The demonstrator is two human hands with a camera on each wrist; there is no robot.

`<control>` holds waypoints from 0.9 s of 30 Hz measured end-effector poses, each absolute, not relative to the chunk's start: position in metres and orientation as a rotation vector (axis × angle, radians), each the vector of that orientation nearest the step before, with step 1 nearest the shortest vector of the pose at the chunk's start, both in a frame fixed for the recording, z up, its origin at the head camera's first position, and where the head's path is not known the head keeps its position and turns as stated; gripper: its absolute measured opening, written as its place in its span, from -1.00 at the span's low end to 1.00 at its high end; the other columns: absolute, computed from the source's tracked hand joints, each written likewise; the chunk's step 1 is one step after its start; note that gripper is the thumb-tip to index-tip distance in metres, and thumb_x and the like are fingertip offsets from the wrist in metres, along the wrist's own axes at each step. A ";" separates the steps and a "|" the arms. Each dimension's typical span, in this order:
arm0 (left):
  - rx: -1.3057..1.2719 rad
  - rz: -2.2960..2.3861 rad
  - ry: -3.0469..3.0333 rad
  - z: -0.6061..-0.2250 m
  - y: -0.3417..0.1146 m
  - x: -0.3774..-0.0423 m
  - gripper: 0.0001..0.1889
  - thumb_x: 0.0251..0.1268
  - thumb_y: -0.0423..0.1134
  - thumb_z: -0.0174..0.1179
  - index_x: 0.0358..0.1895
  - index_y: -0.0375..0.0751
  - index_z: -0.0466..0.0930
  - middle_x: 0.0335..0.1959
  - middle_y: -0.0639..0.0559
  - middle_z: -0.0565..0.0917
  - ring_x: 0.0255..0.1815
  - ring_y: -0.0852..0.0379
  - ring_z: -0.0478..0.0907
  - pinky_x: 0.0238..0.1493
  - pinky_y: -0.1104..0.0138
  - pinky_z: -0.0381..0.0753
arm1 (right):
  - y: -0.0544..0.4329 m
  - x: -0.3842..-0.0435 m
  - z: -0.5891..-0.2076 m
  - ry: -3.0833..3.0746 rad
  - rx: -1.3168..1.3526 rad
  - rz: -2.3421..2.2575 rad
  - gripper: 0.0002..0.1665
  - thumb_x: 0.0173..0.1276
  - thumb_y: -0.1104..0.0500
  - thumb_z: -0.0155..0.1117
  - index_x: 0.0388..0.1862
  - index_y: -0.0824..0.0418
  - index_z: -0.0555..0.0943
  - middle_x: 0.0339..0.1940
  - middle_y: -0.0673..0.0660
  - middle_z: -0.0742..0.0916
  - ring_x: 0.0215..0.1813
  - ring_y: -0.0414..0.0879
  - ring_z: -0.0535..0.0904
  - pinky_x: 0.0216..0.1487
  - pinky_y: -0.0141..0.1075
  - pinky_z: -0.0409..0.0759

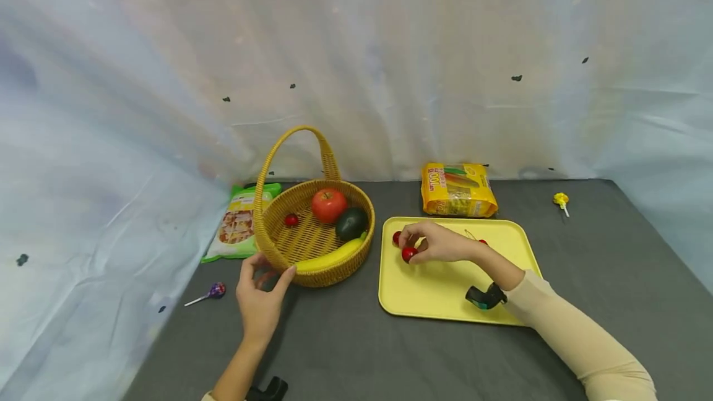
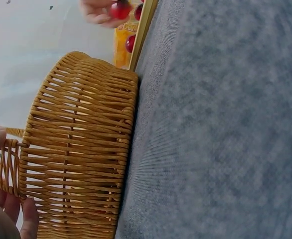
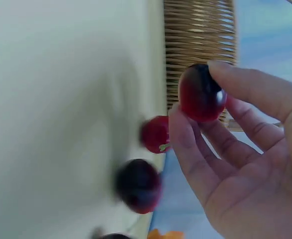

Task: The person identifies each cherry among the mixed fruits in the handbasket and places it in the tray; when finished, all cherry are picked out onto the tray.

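My right hand (image 1: 442, 244) pinches a dark red cherry (image 3: 201, 97) between thumb and fingertips, over the left part of a yellow tray (image 1: 429, 299). Another cherry (image 1: 397, 237) lies on the tray just beyond it, and one more (image 1: 483, 242) shows partly behind the forearm. With thumb and fingers, my left hand (image 1: 260, 305) grips the near left rim of a wicker basket (image 2: 81, 144) by the foot of its handle. Inside the basket are a red apple (image 1: 328, 205), a dark green avocado-like fruit (image 1: 351, 223), a banana (image 1: 328, 258) and a cherry (image 1: 291, 220).
A green and white snack bag (image 1: 236, 228) lies left of the basket, with a purple lollipop (image 1: 217, 290) nearer me. Behind the tray sits a yellow food packet (image 1: 458, 190). At the far right is a yellow lollipop (image 1: 561, 200). A pale curtain (image 1: 390, 67) hangs behind the grey table.
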State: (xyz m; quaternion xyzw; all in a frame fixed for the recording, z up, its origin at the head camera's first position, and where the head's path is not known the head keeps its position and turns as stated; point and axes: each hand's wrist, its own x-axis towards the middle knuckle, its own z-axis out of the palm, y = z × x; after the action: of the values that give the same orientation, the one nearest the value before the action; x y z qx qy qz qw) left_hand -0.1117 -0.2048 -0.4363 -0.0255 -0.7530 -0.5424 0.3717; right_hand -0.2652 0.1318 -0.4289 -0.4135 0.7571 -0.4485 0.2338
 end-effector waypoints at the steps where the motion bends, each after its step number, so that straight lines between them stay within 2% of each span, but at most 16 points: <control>1: -0.066 -1.390 -1.930 -0.436 -0.205 -0.111 -0.54 0.04 -0.64 0.40 0.04 -0.58 0.47 -0.11 -0.26 0.54 -0.06 0.12 0.50 -0.09 0.37 0.64 | 0.134 -0.262 -0.432 2.093 -1.134 -1.210 -0.69 0.26 0.40 0.41 -0.04 0.42 0.57 -0.10 0.27 0.66 -0.14 0.12 0.61 -0.19 -0.23 0.69; 4: -0.061 -1.381 -1.936 -0.436 -0.205 -0.111 -0.55 0.05 -0.64 0.40 0.04 -0.58 0.47 -0.11 -0.26 0.54 -0.07 0.12 0.50 -0.10 0.37 0.64 | 0.136 -0.255 -0.439 2.133 -1.136 -1.149 -0.67 0.25 0.37 0.43 -0.03 0.39 0.58 -0.16 0.18 0.68 -0.23 0.06 0.60 -0.22 -0.26 0.67; 8: -0.059 -1.380 -1.937 -0.436 -0.204 -0.110 -0.55 0.05 -0.64 0.40 0.04 -0.58 0.46 -0.11 -0.27 0.54 -0.07 0.10 0.50 -0.10 0.37 0.63 | 0.136 -0.248 -0.444 2.137 -1.136 -1.140 -0.66 0.25 0.37 0.44 -0.02 0.36 0.58 -0.14 0.15 0.68 -0.22 0.01 0.60 -0.18 -0.28 0.66; 21: -0.064 -1.380 -1.942 -0.434 -0.204 -0.110 -0.54 0.04 -0.65 0.39 0.04 -0.59 0.46 -0.11 -0.26 0.53 -0.07 0.10 0.49 -0.10 0.38 0.63 | 0.138 -0.244 -0.450 2.132 -1.107 -1.145 -0.57 0.22 0.42 0.43 0.07 0.36 0.57 -0.01 0.24 0.67 -0.07 0.06 0.63 -0.14 -0.28 0.68; 27: -0.071 -1.371 -1.937 -0.434 -0.203 -0.110 -0.55 0.04 -0.65 0.40 0.03 -0.59 0.46 -0.11 -0.27 0.53 -0.08 0.11 0.49 -0.11 0.37 0.63 | 0.139 -0.242 -0.445 2.182 -1.154 -1.097 -0.56 0.23 0.37 0.45 0.09 0.35 0.56 -0.01 0.24 0.66 -0.11 0.08 0.60 -0.11 -0.21 0.67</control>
State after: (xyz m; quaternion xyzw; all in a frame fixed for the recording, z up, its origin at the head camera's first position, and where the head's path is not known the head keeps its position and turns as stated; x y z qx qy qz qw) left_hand -0.1104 -0.2031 -0.4340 -0.0279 -0.7565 -0.5354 0.3746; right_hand -0.2415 0.1387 -0.4445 -0.4170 0.7882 -0.3963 0.2184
